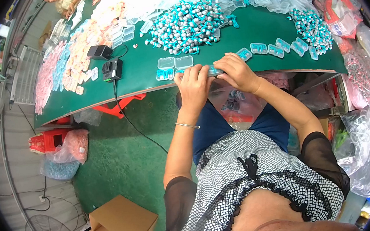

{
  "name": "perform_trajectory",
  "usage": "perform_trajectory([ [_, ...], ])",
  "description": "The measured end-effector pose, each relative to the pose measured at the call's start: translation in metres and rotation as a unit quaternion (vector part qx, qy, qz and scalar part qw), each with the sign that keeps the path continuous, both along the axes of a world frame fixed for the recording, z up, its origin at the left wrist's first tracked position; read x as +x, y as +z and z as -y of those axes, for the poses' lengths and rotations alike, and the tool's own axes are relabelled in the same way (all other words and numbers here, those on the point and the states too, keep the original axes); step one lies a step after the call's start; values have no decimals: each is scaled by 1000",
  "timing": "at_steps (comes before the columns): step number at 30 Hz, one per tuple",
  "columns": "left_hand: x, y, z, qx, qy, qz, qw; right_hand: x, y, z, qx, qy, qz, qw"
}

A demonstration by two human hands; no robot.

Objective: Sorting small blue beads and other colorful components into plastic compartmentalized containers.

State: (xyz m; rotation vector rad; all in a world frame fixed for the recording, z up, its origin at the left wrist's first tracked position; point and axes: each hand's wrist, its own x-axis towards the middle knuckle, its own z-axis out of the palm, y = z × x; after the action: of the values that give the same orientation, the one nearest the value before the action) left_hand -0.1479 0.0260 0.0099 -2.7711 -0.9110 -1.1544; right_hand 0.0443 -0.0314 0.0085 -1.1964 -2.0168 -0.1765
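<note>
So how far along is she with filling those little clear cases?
Done: a row of filled clear cases lies on the green table. In hand: both hands, left hand and right hand, press on one case at the table edge. Left: two empty cases and a large heap of teal and silver pieces.

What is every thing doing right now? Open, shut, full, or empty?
Left hand: pressing a small clear case at the table edge.
Right hand: gripping the same case.
Two clear cases: empty.
Row of cases: filled with teal pieces.
Cardboard box: open.
</note>
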Motion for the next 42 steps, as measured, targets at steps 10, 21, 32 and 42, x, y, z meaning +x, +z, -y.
perform_trajectory([
  [10, 15, 3, -3, -13, -45, 37, 998, 21, 8, 0, -4, -26, 34, 999],
  [21, -36, -16, 4, -29, 180, 63, 981, 57, 29, 8, -12, -156, 121, 980],
  [32, -6, -4, 29, -60, 68, 77, 993, 40, 19, -4, -2, -128, 93, 987],
  [42, 63, -3, 8, -127, -22, 89, 988, 48, 14, 1, -28, -110, 49, 992],
])
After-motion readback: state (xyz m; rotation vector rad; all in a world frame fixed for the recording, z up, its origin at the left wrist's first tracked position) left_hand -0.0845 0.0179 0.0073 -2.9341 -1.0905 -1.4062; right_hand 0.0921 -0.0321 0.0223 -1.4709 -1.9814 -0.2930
